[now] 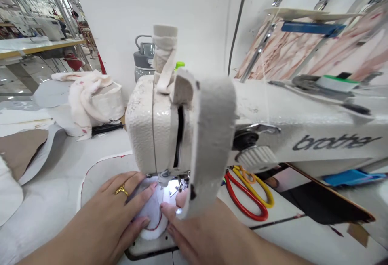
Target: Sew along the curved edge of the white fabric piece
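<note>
L hand (121, 202) & R hand (201, 226) both on/at a small pale fabric piece (154, 206), which lies flat on the bed of a Brother lockstitch-type sewing machine (142, 123), between the hands, just near of the lit presser-foot area (180, 184). Piece's long axis approx near–far, as far as shows; near end rounded, far part under fingers & machine head. Red curved line (158, 225) follows its near-right edge. L hand: fingers spread, laid flat over left side, thumb apart on near part; pressing from above, no pinch seen. R hand: fingertips at right edge, partly hidden behind pale curved guard (215, 123); can't tell if pinching or only steadying. R fingertips sit closer to foot than L. Right of R hand, well apart from piece: red scissor handle (263, 215), yellow handle (270, 200) beside it.
</note>
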`<state>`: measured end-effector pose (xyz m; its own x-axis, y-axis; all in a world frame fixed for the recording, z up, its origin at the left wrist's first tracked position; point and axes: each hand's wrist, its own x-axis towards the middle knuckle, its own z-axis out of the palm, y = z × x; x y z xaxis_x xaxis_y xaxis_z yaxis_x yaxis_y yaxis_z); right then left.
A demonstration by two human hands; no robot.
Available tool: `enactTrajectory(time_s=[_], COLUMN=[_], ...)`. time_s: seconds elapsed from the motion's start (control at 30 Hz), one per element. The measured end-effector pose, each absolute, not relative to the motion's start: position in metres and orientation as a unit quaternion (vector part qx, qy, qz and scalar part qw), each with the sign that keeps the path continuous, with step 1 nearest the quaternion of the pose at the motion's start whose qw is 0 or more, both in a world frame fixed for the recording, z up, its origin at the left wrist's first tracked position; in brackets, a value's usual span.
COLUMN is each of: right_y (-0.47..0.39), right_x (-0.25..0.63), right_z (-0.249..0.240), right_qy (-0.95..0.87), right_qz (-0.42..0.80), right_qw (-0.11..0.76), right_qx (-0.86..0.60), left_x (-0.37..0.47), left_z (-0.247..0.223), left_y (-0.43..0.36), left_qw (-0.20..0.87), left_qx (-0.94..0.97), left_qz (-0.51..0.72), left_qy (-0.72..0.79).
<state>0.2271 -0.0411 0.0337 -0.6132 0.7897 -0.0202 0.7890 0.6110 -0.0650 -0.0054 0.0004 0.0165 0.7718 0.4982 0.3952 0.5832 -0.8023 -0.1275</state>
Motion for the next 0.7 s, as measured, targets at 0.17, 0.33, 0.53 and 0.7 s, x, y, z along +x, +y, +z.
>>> enactTrajectory(time_s=[0.17, 0.33, 0.53, 0.7], right_y=[-0.041, -0.037, -0.036, -0.036], right_x=[0.225, 0.225, 0.225, 0.223], right_z=[0.036, 0.044, 0.046, 0.043], right_qy=[-0.891, -0.872, -0.879, -0.887], right_qz=[0.06, 0.119, 0.109, 0.063], right_qw=[-0.026, -0.054, -0.063, -0.075], right_qx=[-0.449, -0.471, -0.46, -0.452], left_x=[0.004, 0.007, 0.004, 0.005], left_z=[0.026, 0.033, 0.028, 0.027], left_y=[0.003, 0.006, 0.006, 0.008], left_qw=[0.06, 0.008, 0.031, 0.027], left_qx=[-0.945, -0.95, -0.941, -0.932], left_qz=[-0.234, -0.214, -0.233, -0.243], left_qy=[-0.222, -0.228, -0.245, -0.266])
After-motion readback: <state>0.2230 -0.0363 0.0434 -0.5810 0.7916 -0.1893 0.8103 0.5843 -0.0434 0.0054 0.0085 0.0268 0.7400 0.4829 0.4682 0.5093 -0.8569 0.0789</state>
